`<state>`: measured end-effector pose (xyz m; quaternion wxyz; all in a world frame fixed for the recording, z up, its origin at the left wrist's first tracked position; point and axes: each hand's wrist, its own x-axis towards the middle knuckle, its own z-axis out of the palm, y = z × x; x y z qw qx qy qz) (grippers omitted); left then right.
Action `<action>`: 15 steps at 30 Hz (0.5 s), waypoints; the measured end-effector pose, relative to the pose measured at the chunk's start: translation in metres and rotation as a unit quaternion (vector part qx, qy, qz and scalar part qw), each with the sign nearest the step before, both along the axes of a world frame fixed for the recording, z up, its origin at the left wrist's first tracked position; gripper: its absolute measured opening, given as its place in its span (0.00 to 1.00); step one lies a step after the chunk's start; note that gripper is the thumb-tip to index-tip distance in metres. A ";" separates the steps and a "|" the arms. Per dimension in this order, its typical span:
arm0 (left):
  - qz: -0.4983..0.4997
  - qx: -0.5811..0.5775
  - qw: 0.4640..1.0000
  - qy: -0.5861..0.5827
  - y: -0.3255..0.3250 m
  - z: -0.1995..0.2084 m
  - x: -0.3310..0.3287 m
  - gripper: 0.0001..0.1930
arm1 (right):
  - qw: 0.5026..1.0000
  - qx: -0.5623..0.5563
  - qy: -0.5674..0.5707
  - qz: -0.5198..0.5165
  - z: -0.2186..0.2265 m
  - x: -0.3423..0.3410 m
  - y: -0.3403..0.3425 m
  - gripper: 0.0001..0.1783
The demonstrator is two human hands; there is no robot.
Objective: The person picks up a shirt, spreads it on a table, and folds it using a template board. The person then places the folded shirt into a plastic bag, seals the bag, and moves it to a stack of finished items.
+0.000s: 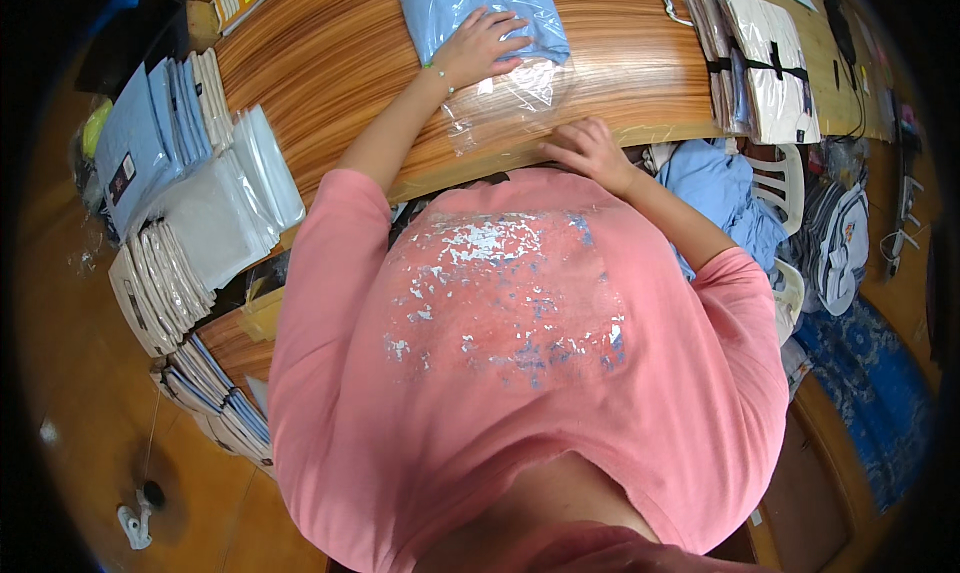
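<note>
Fingers (505, 23) of my left hand (480, 45) are spread wide and lie flat on the folded light blue garment (470, 8), which sits inside a clear plastic bag (510, 93) on the wooden table (330, 63). They hold nothing; they only press down on the cloth through the plastic. The garment's long axis runs away from me, from under my palm toward the far edge of the table, and the loose, empty end of the bag points back toward my body, just behind my wrist. My right hand (590, 151) rests at the near edge of the table, beside this empty end of the bag, with the fingers curled narrow; I cannot tell if they pinch the plastic or only touch it. Beyond my right fingers stands a bundle of packed garments (765, 63) tied with a black strap. Far to the left of my left fingers lie stacks of packed garments (190, 203) in blue, white and beige.
</note>
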<state>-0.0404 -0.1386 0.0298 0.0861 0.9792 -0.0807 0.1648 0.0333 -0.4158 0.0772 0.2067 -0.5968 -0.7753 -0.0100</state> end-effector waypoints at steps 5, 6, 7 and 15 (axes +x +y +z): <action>-0.009 -0.006 1.000 -0.011 0.000 -0.005 0.002 0.18 | 0.983 -0.025 -0.071 -0.168 -0.002 0.023 0.024 0.20; -0.012 -0.007 1.000 -0.014 0.000 -0.004 0.001 0.18 | 0.979 -0.036 -0.092 -0.180 -0.003 0.028 0.032 0.19; -0.015 -0.007 1.000 -0.012 0.000 -0.004 0.001 0.18 | 0.986 -0.030 -0.090 -0.137 -0.004 0.037 0.032 0.12; -0.012 -0.009 1.000 0.011 0.001 0.002 0.001 0.19 | 0.994 -0.025 -0.066 -0.084 0.012 0.037 0.020 0.07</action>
